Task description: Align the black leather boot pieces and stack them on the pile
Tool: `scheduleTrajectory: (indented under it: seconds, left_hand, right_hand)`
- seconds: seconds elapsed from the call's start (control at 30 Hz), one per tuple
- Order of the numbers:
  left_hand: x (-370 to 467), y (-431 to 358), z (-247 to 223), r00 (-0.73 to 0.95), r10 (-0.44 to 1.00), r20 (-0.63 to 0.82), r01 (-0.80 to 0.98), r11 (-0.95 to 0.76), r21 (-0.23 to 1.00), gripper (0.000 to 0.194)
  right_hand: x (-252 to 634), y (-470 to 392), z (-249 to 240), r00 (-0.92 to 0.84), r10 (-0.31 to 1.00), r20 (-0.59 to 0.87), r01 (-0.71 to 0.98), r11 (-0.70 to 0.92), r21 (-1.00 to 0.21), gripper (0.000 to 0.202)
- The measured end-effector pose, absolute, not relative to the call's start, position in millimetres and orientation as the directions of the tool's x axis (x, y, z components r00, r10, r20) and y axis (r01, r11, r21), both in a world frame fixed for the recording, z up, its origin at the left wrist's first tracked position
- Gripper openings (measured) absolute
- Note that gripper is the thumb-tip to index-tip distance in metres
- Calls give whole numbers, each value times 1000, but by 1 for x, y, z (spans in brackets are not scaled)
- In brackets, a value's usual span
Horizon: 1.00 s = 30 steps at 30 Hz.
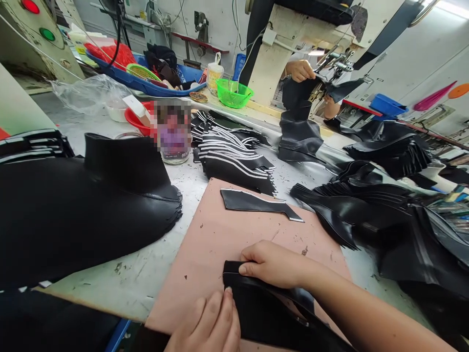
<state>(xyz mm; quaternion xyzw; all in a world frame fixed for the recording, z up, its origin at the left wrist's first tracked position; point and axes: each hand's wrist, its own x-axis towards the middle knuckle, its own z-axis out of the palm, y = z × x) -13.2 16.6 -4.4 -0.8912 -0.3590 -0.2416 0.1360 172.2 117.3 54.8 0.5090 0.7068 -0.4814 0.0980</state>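
A black leather piece [267, 315] lies partly folded over on the pinkish board [198, 264] in front of me. My right hand [273, 264] grips its folded upper edge, thumb and curled fingers closed on it. At its left edge, my left hand [210, 322] has its fingers pressed together against the leather, the fingertips near the corner; its thumb is hidden. Farther up the board rests a smaller black cut piece [256, 201] with white edges, touched by neither hand.
Stacked black leather pieces stand at left [73, 210] and right [370, 205]. White-edged strips [234, 151] lie beyond the board, beside a jar [176, 151]. A green basket [234, 93] and blue tray [146, 88] are behind. Another person's hand [301, 71] works at a sewing machine.
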Motion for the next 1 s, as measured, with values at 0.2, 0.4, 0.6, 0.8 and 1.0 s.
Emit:
scheduleTrajectory:
  seconds: [0.2, 0.4, 0.6, 0.8, 1.0]
  left_hand:
    - [-12, 23, -8, 672, 525, 523, 661, -743, -103, 26]
    - [-11, 23, -8, 667, 554, 498, 668, -741, -71, 40]
    - [-10, 22, 1, 705, 591, 392, 658, -751, -49, 47]
    - [0, 22, 12, 709, 660, 250, 682, -731, -2, 73]
    - [12, 23, 18, 632, 735, 246, 750, -660, 49, 78]
  right_hand:
    - [172, 115, 57, -465, 667, -582, 843, 133, -521, 21]
    - [180, 113, 56, -530, 689, -495, 827, 289, -483, 22]
    - [175, 106, 58, -544, 716, -437, 835, 408, -370, 25]
    - [198, 104, 67, -422, 765, -486, 905, 327, -271, 37]
    - [246, 119, 60, -485, 723, -492, 818, 176, -548, 11]
